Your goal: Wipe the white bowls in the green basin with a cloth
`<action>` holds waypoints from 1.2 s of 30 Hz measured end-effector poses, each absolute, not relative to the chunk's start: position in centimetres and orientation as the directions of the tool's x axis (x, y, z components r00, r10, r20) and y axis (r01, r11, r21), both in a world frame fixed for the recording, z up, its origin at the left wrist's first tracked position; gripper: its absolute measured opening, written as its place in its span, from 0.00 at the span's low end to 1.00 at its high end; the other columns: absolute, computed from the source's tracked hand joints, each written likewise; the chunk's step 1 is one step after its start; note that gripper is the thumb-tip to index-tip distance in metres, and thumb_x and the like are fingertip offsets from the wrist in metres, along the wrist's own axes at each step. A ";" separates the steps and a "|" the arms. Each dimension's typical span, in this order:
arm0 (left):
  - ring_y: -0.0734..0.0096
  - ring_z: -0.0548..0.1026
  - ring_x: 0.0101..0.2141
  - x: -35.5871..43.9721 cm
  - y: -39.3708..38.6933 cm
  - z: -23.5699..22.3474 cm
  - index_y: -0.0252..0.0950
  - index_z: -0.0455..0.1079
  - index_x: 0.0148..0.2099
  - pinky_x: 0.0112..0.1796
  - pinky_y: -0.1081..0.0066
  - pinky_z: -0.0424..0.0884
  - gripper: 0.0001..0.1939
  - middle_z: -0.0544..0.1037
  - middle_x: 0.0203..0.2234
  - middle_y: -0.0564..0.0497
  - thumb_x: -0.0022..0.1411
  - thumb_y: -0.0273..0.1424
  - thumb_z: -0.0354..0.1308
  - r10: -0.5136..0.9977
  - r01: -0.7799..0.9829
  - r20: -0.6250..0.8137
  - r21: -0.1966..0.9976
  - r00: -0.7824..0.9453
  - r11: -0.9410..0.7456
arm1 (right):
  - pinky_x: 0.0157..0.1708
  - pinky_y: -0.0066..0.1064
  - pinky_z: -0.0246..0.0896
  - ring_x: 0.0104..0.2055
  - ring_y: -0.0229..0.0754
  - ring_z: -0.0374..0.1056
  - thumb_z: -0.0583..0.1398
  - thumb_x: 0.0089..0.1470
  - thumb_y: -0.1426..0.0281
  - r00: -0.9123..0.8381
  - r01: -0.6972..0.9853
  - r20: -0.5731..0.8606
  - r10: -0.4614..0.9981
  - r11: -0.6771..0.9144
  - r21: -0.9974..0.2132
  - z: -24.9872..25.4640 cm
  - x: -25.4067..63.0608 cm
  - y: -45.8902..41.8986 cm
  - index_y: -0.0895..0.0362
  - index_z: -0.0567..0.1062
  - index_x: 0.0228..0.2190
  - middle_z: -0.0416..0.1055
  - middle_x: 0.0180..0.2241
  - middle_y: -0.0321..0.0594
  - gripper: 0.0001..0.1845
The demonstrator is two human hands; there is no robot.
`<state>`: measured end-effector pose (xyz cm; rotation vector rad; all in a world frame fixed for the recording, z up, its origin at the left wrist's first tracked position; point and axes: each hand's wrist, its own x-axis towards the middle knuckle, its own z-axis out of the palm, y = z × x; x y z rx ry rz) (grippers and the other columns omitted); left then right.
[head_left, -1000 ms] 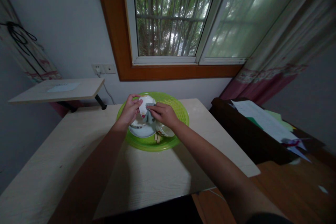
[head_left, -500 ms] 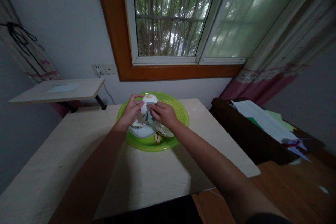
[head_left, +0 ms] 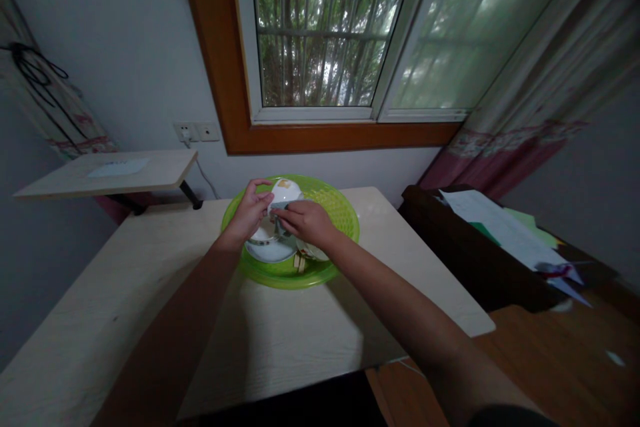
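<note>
Mid-frame, over the green basin (head_left: pixel 346 217): bowl (head_left: pixel 287 189) up, cloth (head_left: pixel 281 205) on it

Left hand (head_left: pixel 253 211) grips the bowl; right hand (head_left: pixel 309 221) pinches the cloth against it. Wiping looks underway, not finished; can't tell which other pieces are done. In the basin: plate (head_left: pixel 271 253) lower left, second bowl (head_left: pixel 262 233) seemingly on it; patterned dish (head_left: pixel 315 251) lower right, partly hidden; wooden sticks (head_left: pixel 299 263) between.

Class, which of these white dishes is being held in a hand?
The bowl in the left hand, with the grey cloth against it; the other dishes sit in the green basket.
</note>
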<state>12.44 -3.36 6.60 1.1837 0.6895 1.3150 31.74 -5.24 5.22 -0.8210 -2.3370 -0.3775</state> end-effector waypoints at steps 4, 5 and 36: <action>0.75 0.73 0.22 12.3 -3.2 6.3 0.42 0.63 0.50 0.23 0.78 0.65 0.24 0.77 0.26 0.58 0.55 0.34 0.69 0.946 -0.352 0.260 0.919 0.195 -0.180 | 0.37 0.32 0.62 0.35 0.42 0.69 0.58 0.68 0.65 -0.377 0.694 0.735 0.563 0.697 -0.179 5.1 32.1 -4.6 0.51 0.81 0.52 0.76 0.34 0.42 0.16; 0.75 0.73 0.22 12.3 -3.1 6.2 0.42 0.63 0.51 0.23 0.78 0.65 0.24 0.78 0.27 0.58 0.55 0.34 0.68 0.943 -0.343 0.269 0.919 0.195 -0.191 | 0.37 0.32 0.63 0.35 0.42 0.70 0.58 0.68 0.65 -0.313 0.691 0.750 0.583 0.681 -0.241 5.1 32.3 -4.4 0.52 0.81 0.52 0.76 0.35 0.43 0.16; 0.73 0.72 0.26 11.9 -1.7 4.9 0.39 0.71 0.46 0.26 0.75 0.65 0.13 0.77 0.32 0.51 0.59 0.35 0.63 0.944 -0.245 0.315 0.927 0.094 -0.285 | 0.39 0.33 0.65 0.35 0.43 0.69 0.61 0.60 0.69 0.097 0.601 0.666 0.739 0.490 -0.631 5.2 33.7 -2.4 0.54 0.85 0.39 0.73 0.32 0.40 0.12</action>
